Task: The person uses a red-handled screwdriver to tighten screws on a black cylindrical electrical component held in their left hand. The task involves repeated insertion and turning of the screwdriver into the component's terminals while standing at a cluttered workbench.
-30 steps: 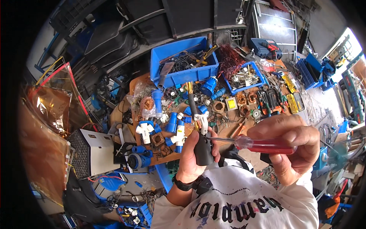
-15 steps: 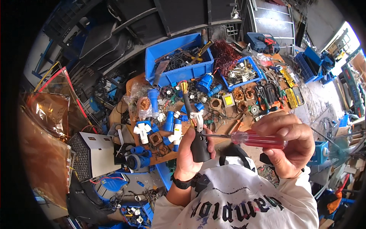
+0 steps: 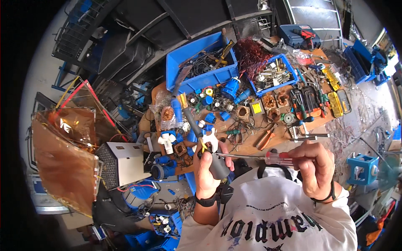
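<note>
My left hand (image 3: 204, 180) is closed around a black cylindrical connector (image 3: 219, 168). From its upper end a thick dark cable (image 3: 191, 120) runs up and away, ending in bare strands, with a yellow wire beside it. A white plastic clamp-like piece (image 3: 211, 144) sits against the connector's top. Level with this, my right hand (image 3: 317, 170) grips the rear of a screwdriver with a clear red handle (image 3: 276, 159). Its thin shaft points left, and the tip meets the connector's side near my left fingers; exactly where it seats is hard to make out.
Beyond my hands, a cluttered wooden table (image 3: 247, 146) carries a blue bin (image 3: 205, 83) of cables and tools. Right of it stand a blue tray (image 3: 274, 88) of metal parts, orange-handled pliers (image 3: 265, 139) and a red drill (image 3: 307, 37). Blue and white fittings lie at the left.
My right hand has shifted its grip toward the handle's rear end, with the fingers now more bunched. The screwdriver tip stays at the connector. The whole view has shifted slightly.
</note>
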A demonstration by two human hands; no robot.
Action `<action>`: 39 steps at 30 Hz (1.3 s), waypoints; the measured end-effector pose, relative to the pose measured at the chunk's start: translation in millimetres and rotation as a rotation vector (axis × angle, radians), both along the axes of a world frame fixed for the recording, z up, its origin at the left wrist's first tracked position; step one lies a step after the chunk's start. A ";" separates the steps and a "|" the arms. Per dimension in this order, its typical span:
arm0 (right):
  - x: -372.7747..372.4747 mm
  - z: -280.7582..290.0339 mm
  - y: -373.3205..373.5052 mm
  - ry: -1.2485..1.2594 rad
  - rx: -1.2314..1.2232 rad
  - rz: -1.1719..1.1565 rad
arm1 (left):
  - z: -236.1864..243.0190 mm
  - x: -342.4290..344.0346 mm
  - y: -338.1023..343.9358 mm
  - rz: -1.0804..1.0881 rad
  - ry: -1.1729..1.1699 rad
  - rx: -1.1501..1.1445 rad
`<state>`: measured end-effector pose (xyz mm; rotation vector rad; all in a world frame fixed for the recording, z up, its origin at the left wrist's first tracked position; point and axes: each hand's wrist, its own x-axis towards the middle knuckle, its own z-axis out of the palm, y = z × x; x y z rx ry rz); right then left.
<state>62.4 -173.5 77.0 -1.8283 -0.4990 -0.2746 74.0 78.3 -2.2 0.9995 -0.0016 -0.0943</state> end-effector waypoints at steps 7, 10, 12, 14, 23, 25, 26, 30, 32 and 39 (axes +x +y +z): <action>13.6 -14.3 -76.0 -0.068 -0.112 0.110 | 10.8 6.3 -48.6 -0.029 -0.109 0.082; 15.3 -28.4 -107.4 0.028 -0.064 0.179 | 12.0 2.6 -74.7 -0.006 -0.117 0.160; 17.2 -31.7 -123.2 0.123 -0.033 0.225 | 13.9 2.7 -92.3 0.028 -0.123 0.195; 16.3 -38.2 -131.8 0.204 -0.023 0.210 | 14.1 2.5 -105.5 0.070 -0.128 0.182; 16.4 -36.7 -158.0 0.139 -0.176 0.220 | 40.3 10.1 -134.3 0.159 -0.165 0.285; 16.1 -37.1 -158.6 0.120 -0.073 0.180 | 39.6 6.4 -139.8 0.189 -0.159 0.314; 17.9 -39.1 -161.5 0.093 -0.050 0.203 | 39.3 5.1 -142.4 0.204 -0.155 0.329; 19.7 -43.0 -171.5 0.086 0.008 0.247 | 37.3 2.7 -148.4 0.120 -0.235 0.387; 16.6 -38.9 -173.0 0.181 -0.046 0.231 | 38.8 1.4 -152.2 0.139 -0.233 0.349; 10.3 -32.3 -186.8 0.283 -0.011 0.353 | 43.3 3.8 -161.9 0.154 -0.180 0.328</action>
